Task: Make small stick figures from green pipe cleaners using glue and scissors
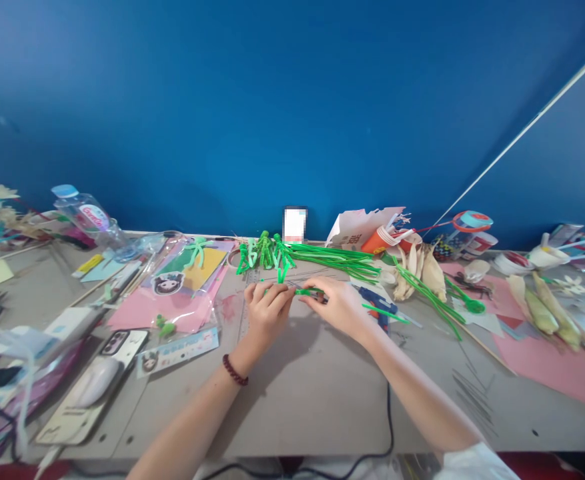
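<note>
Both hands are near the middle of the table. My left hand [268,308], a dark beaded bracelet at its wrist, has its fingers closed on a green pipe-cleaner piece [303,291]. My right hand [336,303] pinches the same piece from the other side. A green end rises above my left fingers, and a long green stem [385,313] sticks out past my right hand. Just behind stand several small green pipe-cleaner figures [265,250], beside a bundle of green pipe cleaners [339,259].
A blue glue gun [376,298] lies right of my right hand, its cable running to the front edge. At left are a phone [92,387], a bagged stack of coloured paper [199,297] and a bottle [89,213]. Dried husks [429,273] and pink paper [555,367] lie right.
</note>
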Motion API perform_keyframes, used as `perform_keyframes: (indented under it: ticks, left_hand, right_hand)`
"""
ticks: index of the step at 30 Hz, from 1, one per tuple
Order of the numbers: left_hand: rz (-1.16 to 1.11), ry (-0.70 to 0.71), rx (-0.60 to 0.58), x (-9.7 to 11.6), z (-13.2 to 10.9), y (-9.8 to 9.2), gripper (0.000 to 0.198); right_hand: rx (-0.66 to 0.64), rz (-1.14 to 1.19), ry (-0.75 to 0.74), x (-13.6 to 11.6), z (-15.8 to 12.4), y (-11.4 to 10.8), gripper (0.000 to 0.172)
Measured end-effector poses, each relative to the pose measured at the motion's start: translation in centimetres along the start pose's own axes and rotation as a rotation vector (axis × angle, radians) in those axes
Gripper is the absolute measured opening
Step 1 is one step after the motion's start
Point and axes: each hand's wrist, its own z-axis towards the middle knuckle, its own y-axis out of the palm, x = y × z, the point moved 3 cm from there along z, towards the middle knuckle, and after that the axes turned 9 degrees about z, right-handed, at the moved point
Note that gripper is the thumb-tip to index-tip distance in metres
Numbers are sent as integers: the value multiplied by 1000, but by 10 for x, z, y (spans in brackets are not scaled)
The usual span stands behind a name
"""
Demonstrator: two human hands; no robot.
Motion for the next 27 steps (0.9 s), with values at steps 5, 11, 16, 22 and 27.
perform_keyframes:
  ticks: [5, 11, 16, 22, 27]
  left_hand:
    - [-1, 56, 13, 0, -4, 3, 15]
    - [-174, -142, 112, -2, -6, 0, 45]
    - [-664, -794, 89, -33, -9, 16, 31]
    - [-1318, -1289, -391, -37, -24, 54, 15]
    - [-1405, -1027, -607, -5, -16, 43, 36]
  right_hand:
    - [-29, 19, 20, -1, 2, -2, 12]
    - [-14, 79, 20, 7, 5, -4, 12]
    - [30, 179, 115, 18, 7, -9, 12]
    - [54, 513, 303, 27, 9, -10, 18]
    - [16, 746, 485, 28, 6, 0, 25]
